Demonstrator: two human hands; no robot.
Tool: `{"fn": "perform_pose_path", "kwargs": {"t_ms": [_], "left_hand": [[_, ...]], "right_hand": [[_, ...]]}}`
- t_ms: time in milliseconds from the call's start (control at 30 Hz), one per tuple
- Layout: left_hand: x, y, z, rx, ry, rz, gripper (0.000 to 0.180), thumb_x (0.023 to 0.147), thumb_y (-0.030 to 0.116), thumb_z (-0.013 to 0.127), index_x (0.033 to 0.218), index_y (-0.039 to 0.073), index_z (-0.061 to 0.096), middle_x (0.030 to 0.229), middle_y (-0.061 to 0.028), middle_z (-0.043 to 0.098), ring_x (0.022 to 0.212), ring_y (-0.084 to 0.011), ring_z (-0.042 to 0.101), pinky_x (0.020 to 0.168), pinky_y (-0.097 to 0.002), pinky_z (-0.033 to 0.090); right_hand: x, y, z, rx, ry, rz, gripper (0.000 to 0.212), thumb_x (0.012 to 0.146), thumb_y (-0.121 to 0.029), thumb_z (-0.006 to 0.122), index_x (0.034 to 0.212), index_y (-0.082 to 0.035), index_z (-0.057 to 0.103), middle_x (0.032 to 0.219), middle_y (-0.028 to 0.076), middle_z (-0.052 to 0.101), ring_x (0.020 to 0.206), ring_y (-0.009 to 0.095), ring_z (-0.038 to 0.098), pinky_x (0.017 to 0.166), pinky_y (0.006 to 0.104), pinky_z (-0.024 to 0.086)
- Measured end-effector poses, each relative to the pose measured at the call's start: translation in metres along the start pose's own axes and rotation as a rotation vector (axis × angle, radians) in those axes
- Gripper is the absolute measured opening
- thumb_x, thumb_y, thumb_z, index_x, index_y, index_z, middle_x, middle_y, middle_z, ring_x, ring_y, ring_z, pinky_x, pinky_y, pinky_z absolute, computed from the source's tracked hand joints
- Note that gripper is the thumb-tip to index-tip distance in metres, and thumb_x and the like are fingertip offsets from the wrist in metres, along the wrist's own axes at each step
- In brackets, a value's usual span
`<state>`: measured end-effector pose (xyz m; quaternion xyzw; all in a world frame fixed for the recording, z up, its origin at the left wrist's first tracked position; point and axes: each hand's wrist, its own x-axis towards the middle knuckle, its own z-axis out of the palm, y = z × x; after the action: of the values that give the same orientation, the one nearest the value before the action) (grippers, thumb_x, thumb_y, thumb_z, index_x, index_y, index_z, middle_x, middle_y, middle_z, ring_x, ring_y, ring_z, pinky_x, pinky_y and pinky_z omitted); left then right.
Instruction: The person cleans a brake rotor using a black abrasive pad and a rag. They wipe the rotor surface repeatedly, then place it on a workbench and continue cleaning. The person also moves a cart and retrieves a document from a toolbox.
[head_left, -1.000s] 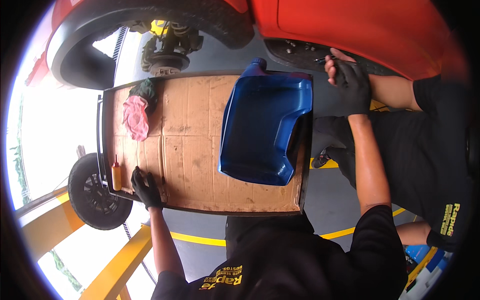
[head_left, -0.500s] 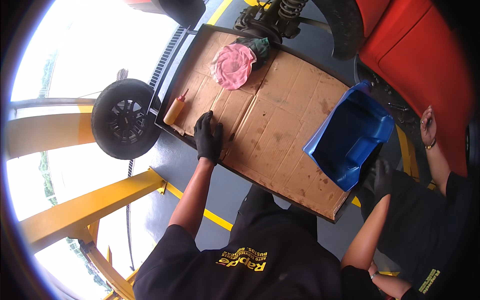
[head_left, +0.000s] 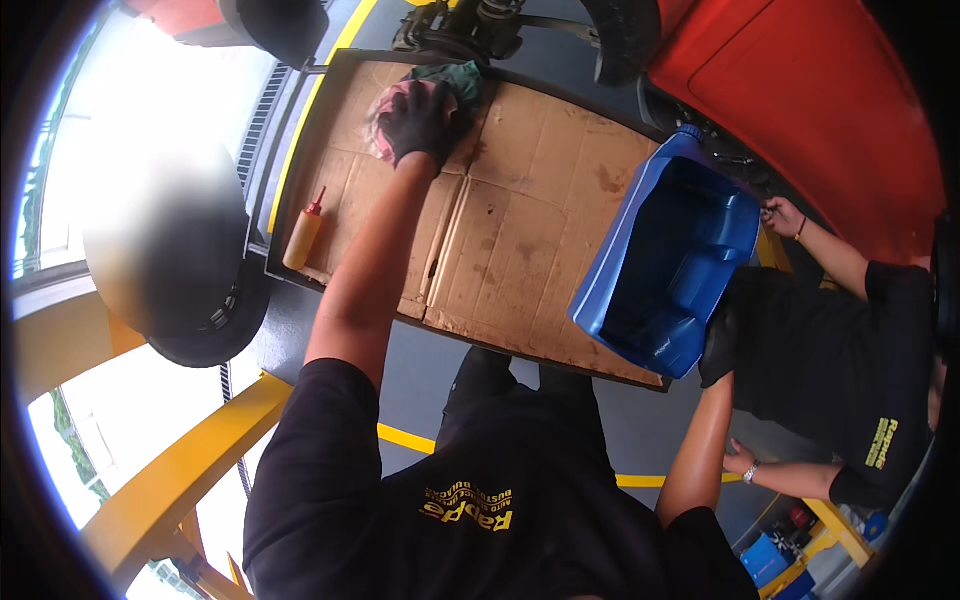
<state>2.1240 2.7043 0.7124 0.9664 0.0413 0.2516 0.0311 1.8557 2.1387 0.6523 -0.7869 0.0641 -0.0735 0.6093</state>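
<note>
Here, in the head view, the gloved left hand [head_left: 418, 122] lies, fingers spread, on a pink cloth [head_left: 381, 130] at the far left of the cardboard sheet [head_left: 545, 225]; a green cloth [head_left: 463, 75] adjoins; at the sheet's right end, the gloved right hand [head_left: 720, 348] borders a cut-open blue jug [head_left: 612, 268], finger state indeterminable; a red-tipped bottle [head_left: 302, 238] occupies the sheet's left edge

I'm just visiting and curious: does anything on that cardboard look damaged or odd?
Yes: the blue jug lies with its upward side open, apparently cut away, odd for a jug. The cardboard beneath looks dirty, with dark stained patches.
</note>
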Motion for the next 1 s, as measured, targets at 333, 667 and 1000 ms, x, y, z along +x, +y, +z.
{"fn": "perform_pose_path", "kwargs": {"t_ms": [333, 667, 1000], "left_hand": [[0.09, -0.091, -0.024, -0.177, 0.189, 0.502, 0.034, 0.102, 0.017, 0.051, 0.129, 0.0, 0.062, 0.126, -0.0141, 0.066, 0.123, -0.024, 0.059, 0.104, -0.0347, 0.046], [0.029, -0.181, -0.136, -0.77, 0.059, -0.269, 0.043, 0.107, 0.021, 0.042, 0.144, -0.001, 0.048, 0.145, -0.0146, 0.053, 0.132, -0.0245, 0.052, 0.113, -0.0379, 0.039], [-0.108, -0.071, -0.109, -1.48, -0.04, -0.573, 0.051, 0.109, 0.028, 0.04, 0.152, 0.0, 0.037, 0.152, -0.0168, 0.046, 0.138, -0.0293, 0.046, 0.119, -0.044, 0.033]], "right_hand": [[-0.133, -0.063, -0.123, -0.295, -0.064, 0.241, 0.046, 0.105, -0.015, 0.047, 0.146, 0.003, 0.045, 0.136, 0.014, 0.061, 0.122, 0.024, 0.059, 0.105, 0.0348, 0.046], [-0.174, 0.051, -0.175, -0.503, -0.137, 0.082, 0.046, 0.101, -0.003, 0.043, 0.145, 0.007, 0.045, 0.149, 0.02, 0.05, 0.135, 0.032, 0.051, 0.113, 0.0361, 0.039], [-0.146, 0.047, -0.154, -0.609, -0.021, -0.203, 0.043, 0.099, -0.015, 0.05, 0.137, 0.004, 0.055, 0.137, 0.024, 0.059, 0.124, 0.039, 0.058, 0.107, 0.0426, 0.044]]}}
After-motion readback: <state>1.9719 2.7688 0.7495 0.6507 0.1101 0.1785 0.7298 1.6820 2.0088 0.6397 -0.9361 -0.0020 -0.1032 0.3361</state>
